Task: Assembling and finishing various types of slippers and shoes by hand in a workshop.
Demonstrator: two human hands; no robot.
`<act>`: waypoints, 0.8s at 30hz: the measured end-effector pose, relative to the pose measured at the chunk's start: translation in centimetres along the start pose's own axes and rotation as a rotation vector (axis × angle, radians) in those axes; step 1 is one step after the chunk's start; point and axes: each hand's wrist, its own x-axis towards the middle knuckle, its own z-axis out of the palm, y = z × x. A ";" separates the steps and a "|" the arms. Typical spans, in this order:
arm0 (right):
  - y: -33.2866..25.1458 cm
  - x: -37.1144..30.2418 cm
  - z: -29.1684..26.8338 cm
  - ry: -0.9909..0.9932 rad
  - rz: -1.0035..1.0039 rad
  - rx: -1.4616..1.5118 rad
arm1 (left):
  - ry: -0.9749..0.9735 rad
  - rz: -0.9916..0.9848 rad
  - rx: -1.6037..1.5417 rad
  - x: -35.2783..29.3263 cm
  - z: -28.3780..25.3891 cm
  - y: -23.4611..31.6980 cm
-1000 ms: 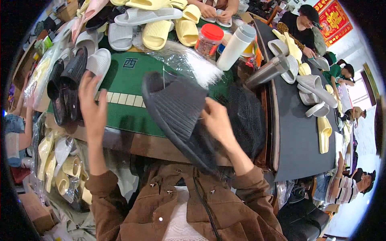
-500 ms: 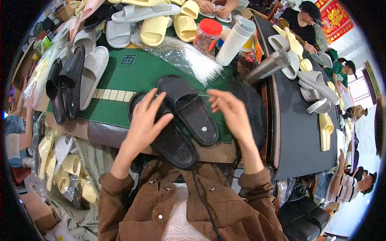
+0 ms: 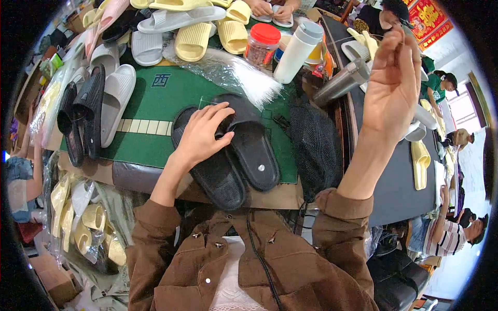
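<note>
A pair of black slippers lies on the green mat point(image 3: 148, 88) in front of me, toes pointing away. The left slipper point(image 3: 218, 179) slightly overlaps the right slipper point(image 3: 259, 147). My left hand point(image 3: 204, 132) rests across their straps, its fingers curled over them and its thumb apart. Beside its fingertips, a thin clear strand point(image 3: 201, 101) sticks up. My right hand point(image 3: 391, 88) is raised high at the right, above the dark table. Its fingertips are pinched together; what they hold, if anything, is too small to make out.
More black and grey slippers point(image 3: 118, 98) stand at the left. Yellow and grey slippers point(image 3: 192, 41) pile up at the back, beside a bundle of clear strands point(image 3: 259, 85), a red-lidded jar point(image 3: 262, 45), a white bottle point(image 3: 297, 52) and a steel tumbler point(image 3: 340, 83). Other people sit around.
My right hand has swung from beside the slippers up and to the right, its fingers closing. My left hand has moved right and settled onto the straps, and the slippers have shifted slightly.
</note>
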 end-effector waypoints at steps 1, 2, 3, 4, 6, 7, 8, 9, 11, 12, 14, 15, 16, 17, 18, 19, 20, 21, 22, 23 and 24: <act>0.4 -0.5 -0.7 0.000 0.000 -0.004 | -0.044 0.036 -0.023 0.1 0.0 0.0; 1.0 -1.2 -1.3 0.101 0.078 0.052 | -0.078 0.095 -0.056 0.1 0.1 0.3; 2.1 -2.1 -1.5 0.202 0.164 0.118 | -0.096 0.128 -0.033 -0.2 0.5 0.4; 3.4 -3.6 -2.6 0.213 0.264 0.214 | -0.101 0.143 -0.029 -0.5 0.7 0.6; 5.5 -7.0 -3.6 0.367 0.401 0.238 | -0.119 0.186 -0.036 -0.2 1.0 1.4; 6.7 -9.0 -3.6 0.405 0.414 0.119 | -0.117 0.184 -0.037 -0.1 1.1 1.7; 7.8 -10.8 -4.9 0.325 0.458 0.029 | -0.127 0.214 -0.038 0.1 1.1 2.2; 9.1 -12.5 -5.0 0.359 0.502 -0.056 | -0.138 0.238 -0.037 0.1 1.0 2.2; 11.5 -15.9 -6.6 0.457 0.609 -0.189 | -0.128 0.260 -0.039 -0.1 1.4 2.2; 12.7 -17.5 -7.7 0.450 0.619 -0.218 | -0.090 0.281 -0.042 -0.2 1.5 2.0; 13.2 -18.2 -8.2 0.438 0.635 -0.246 | -0.038 0.295 -0.053 -0.7 1.3 2.1; 12.6 -17.9 -7.6 0.419 0.646 -0.324 | -0.041 0.294 -0.055 -1.1 1.1 2.2; 12.2 -17.8 -7.4 0.400 0.657 -0.402 | 0.008 0.293 -0.079 -1.4 1.0 2.4; 12.5 -18.4 -8.3 0.300 0.712 -0.521 | 0.058 0.291 -0.104 -1.8 0.8 2.6; 12.5 -18.4 -8.3 0.316 0.717 -0.506 | 0.124 0.297 -0.161 -2.1 0.5 3.1; 12.5 -18.4 -8.2 0.332 0.722 -0.491 | 0.124 0.294 -0.159 -2.4 0.8 3.1; 12.5 -18.5 -8.1 0.331 0.725 -0.490 | 0.189 0.229 -0.232 -2.8 1.2 2.9; 12.4 -18.3 -7.6 0.280 0.691 -0.514 | 0.257 0.160 -0.302 -3.0 1.2 2.8; 12.3 -18.2 -7.1 0.229 0.656 -0.538 | 0.342 0.157 -0.276 -2.9 1.4 2.8; 12.0 -18.0 -6.5 0.223 0.660 -0.533 | 0.346 0.151 -0.271 -2.9 1.5 3.0; 11.6 -17.9 -6.3 0.192 0.664 -0.579 | 0.317 0.009 -0.400 -2.5 1.3 3.7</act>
